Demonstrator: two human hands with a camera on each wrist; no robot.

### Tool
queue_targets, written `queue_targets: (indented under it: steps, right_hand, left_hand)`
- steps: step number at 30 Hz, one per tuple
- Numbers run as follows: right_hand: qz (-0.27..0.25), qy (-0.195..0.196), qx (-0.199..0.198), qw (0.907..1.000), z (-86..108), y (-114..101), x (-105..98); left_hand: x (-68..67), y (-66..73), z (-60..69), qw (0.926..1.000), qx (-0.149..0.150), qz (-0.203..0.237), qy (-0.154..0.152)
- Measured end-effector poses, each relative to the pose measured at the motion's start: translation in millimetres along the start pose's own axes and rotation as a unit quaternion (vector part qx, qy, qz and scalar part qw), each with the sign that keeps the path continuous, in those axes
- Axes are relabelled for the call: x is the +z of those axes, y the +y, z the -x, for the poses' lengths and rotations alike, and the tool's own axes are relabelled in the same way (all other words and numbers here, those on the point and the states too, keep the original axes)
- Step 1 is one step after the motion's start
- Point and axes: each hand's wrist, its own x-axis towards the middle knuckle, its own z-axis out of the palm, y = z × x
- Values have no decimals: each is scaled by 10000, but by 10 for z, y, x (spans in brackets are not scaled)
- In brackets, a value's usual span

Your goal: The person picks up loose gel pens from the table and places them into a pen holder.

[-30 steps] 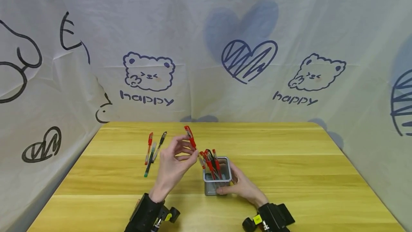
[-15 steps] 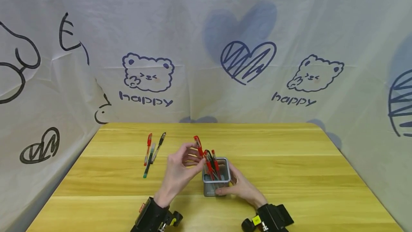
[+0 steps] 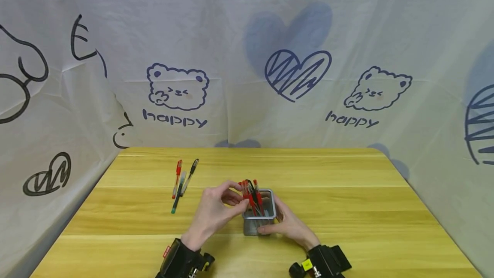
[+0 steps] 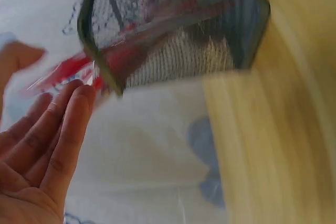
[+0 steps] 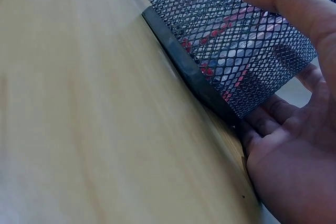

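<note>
A mesh pen holder (image 3: 251, 227) stands on the table with red and black pens (image 3: 260, 200) leaning inside it. My right hand (image 3: 293, 225) grips it from the right; in the right wrist view the thumb lies over the mesh wall (image 5: 247, 40) and the fingers are behind. At the holder's left rim is my left hand (image 3: 216, 210). In the left wrist view its fingers (image 4: 65, 135) are fairly straight and the thumb is spread apart from them. A blurred red pen (image 4: 65, 71) slants between thumb and fingers into the holder, seemingly let go.
On the table's left lie a red pen (image 3: 177, 175), a black pen (image 3: 191, 176) and a green-ended pen (image 3: 177, 196), close together. The wooden table (image 3: 339, 192) ends at a printed cloth backdrop (image 3: 239, 110).
My left hand has brought the red pen rightward and down into the holder, and its thumb and fingers have parted. The right hand keeps its hold on the holder.
</note>
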Motion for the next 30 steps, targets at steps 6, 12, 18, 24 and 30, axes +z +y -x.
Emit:
queue_targets:
  steps: [6,12,18,24,30]
  right_hand:
    - [-160,84,391,9991,20,-17,7]
    - [-261,41,483,9985,26,-46,15]
    - [-275,48,450,9986,31,-69,23]
    - [-244,48,430,9988,31,-77,21]
    - [-242,21,471,9986,33,-49,11]
  left_hand:
    - [-218,-177,-13,9906,-875,-808,678]
    - [-429,-590,57,9693,-1546,-1891,270]
    - [-511,-808,146,9552,-1976,-2151,-485]
    - [-540,-831,154,9480,-2168,-2204,-753]
    - [-565,-835,169,9442,-2318,-2142,-943]
